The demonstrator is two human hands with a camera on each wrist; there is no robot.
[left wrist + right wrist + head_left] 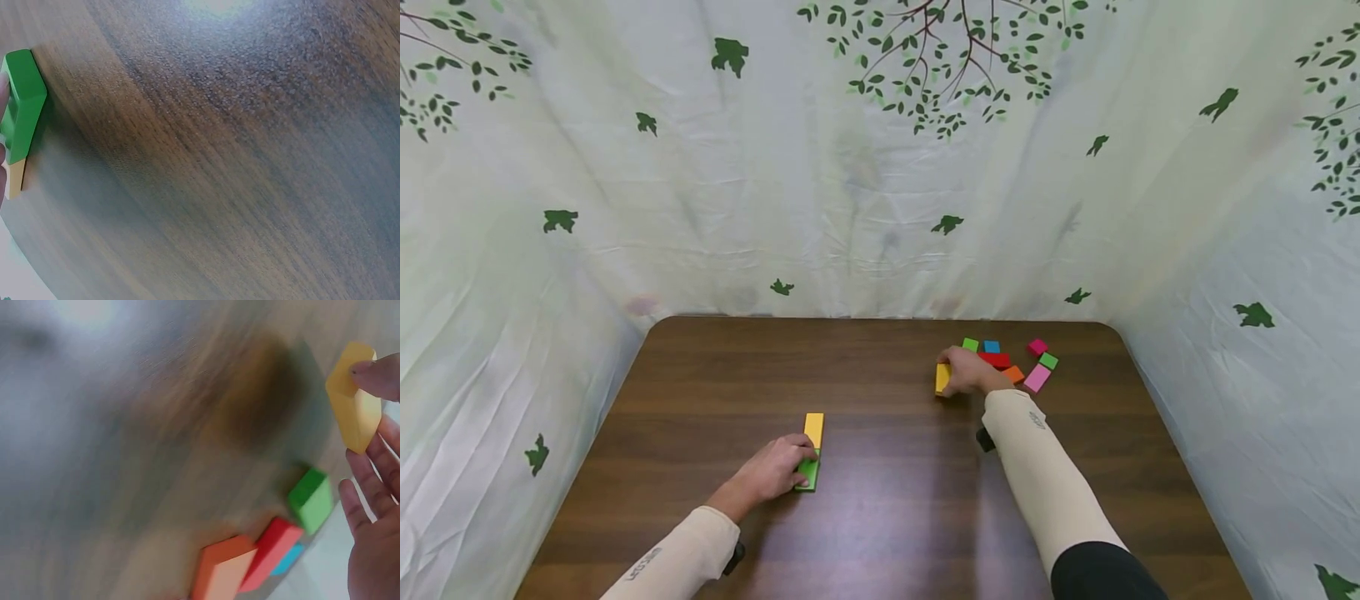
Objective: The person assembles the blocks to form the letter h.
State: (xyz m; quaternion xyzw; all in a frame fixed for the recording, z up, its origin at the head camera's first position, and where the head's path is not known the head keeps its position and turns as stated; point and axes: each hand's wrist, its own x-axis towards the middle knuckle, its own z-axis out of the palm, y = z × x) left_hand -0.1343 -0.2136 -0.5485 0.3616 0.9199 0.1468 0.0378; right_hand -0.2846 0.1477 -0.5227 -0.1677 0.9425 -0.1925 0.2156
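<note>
The right hand had its fingers clamped on a yellow block, roughly parallel to, right of and farther out than the green block the left hand gripped on the bench.

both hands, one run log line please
left hand: holds green block | yellow block: end to end with it | right hand: pinches second yellow block | red block: near

downward head view, close wrist views, shared tabletop
</note>
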